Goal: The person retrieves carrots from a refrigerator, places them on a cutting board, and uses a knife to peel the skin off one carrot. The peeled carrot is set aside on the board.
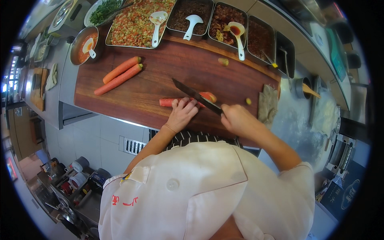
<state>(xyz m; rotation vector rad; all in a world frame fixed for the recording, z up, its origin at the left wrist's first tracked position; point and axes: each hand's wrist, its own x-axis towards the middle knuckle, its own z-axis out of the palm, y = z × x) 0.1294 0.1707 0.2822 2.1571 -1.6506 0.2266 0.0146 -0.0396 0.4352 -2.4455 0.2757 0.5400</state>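
A carrot (166, 102) lies across the wooden cutting board (150, 75), held down under the fingers of my left hand (183, 113). My right hand (238, 120) grips a kitchen knife (196, 96) by its handle. The dark blade slants over the carrot close to my left fingertips. Beyond the blade, cut orange carrot (209, 96) shows; how many pieces it is in, I cannot tell. Two whole carrots (121, 69) (118, 79) rest side by side at the board's left. Two cut-off ends lie apart, one carrot end (223, 61) farther back and a smaller one (248, 101) to the right.
Along the back stand a steel tray of diced vegetables (132, 28) and several metal pans of dark sauces (261, 37) with spoons. A bowl of red sauce (77, 45) sits at the left corner. A folded cloth (268, 103) lies at the right edge, near a floury steel counter (295, 129).
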